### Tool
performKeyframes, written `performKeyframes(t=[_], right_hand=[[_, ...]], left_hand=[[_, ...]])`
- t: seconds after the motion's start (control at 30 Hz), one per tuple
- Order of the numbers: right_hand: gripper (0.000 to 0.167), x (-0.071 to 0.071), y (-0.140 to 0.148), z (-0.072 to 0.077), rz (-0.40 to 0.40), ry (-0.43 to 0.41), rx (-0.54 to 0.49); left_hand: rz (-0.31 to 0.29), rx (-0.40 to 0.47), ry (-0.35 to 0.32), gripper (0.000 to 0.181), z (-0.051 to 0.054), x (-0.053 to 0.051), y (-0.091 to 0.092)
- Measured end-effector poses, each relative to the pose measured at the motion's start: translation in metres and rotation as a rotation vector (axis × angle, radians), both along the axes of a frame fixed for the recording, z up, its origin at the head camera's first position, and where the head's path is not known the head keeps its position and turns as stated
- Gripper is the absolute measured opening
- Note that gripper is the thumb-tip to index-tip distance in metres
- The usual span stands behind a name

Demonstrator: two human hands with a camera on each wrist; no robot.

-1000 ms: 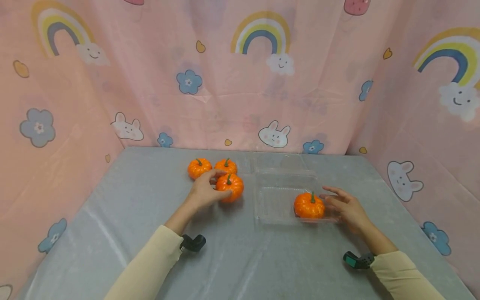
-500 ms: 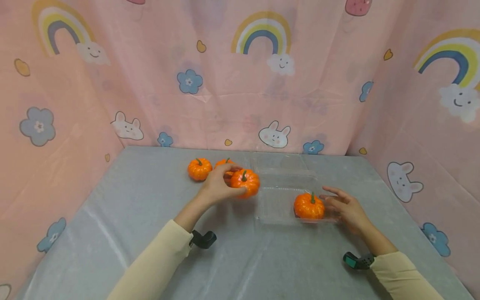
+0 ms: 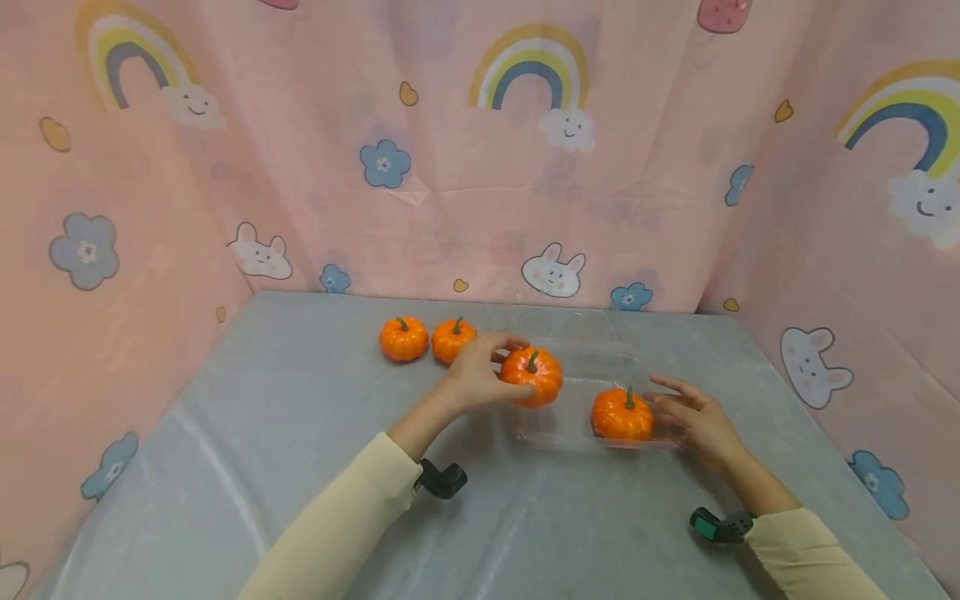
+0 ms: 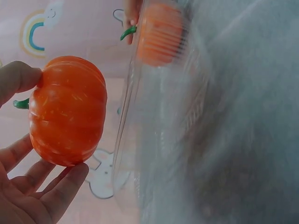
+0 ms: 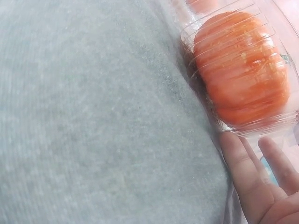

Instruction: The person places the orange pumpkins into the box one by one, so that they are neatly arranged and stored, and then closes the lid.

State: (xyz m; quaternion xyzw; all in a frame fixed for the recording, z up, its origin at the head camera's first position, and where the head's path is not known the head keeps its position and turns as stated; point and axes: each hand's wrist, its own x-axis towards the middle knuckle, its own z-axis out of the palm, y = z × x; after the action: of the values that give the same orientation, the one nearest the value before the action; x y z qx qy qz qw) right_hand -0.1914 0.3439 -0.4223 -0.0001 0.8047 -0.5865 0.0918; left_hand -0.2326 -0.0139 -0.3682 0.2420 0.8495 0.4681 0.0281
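Observation:
My left hand (image 3: 480, 379) pinches a small orange pumpkin (image 3: 534, 377) with a green stem between thumb and fingers. In the left wrist view that pumpkin (image 4: 69, 111) hangs off the table, beside the clear plastic container (image 4: 122, 133). From the head it appears over the left part of the container (image 3: 558, 439). Inside the container's front right part sits another pumpkin (image 3: 622, 415). My right hand (image 3: 701, 423) is at the container's right side with its fingers extended. In the right wrist view, the fingers (image 5: 238, 156) touch the container wall near the pumpkin (image 5: 243, 70).
Two more pumpkins stand side by side at the back left, one pumpkin (image 3: 403, 339) left of the other pumpkin (image 3: 452, 340). The container's clear lid (image 3: 562, 325) lies folded back behind it. A pink printed curtain (image 3: 465, 217) surrounds the grey-covered table (image 3: 300, 433).
My left hand has lifted its pumpkin and carried it right, away from the two back pumpkins and over the container. The right hand stays at the container's side.

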Motion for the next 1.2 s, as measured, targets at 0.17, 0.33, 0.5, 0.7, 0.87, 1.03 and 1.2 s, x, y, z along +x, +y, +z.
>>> performKeyframes(t=[0.17,0.33,0.5,0.7,0.87,1.03,1.2], right_hand=[[0.055,0.001,0.001,-0.001,0.010,0.015,0.008],[0.054,0.001,0.002,-0.001,0.013,0.017,0.000],[0.055,0.000,0.002,0.000,0.009,0.013,0.008],[0.056,0.000,0.001,0.000,0.006,0.022,0.019],[0.055,0.001,0.000,0.000,0.007,0.020,0.005],[0.054,0.001,-0.001,0.001,0.005,0.023,0.007],[0.053,0.001,0.000,0.000,0.006,0.031,-0.001]], left_hand=[[-0.026,-0.017,0.003,0.058,-0.003,0.001,0.013],[-0.057,-0.064,0.022,0.057,-0.009,0.000,0.025],[-0.091,-0.118,0.039,0.055,-0.011,0.001,0.036],[-0.119,-0.173,0.052,0.054,-0.012,0.003,0.045],[-0.135,-0.223,0.063,0.054,-0.016,0.002,0.050],[-0.135,-0.258,0.047,0.054,-0.018,0.001,0.054],[-0.139,-0.294,0.030,0.054,-0.018,0.001,0.058]])
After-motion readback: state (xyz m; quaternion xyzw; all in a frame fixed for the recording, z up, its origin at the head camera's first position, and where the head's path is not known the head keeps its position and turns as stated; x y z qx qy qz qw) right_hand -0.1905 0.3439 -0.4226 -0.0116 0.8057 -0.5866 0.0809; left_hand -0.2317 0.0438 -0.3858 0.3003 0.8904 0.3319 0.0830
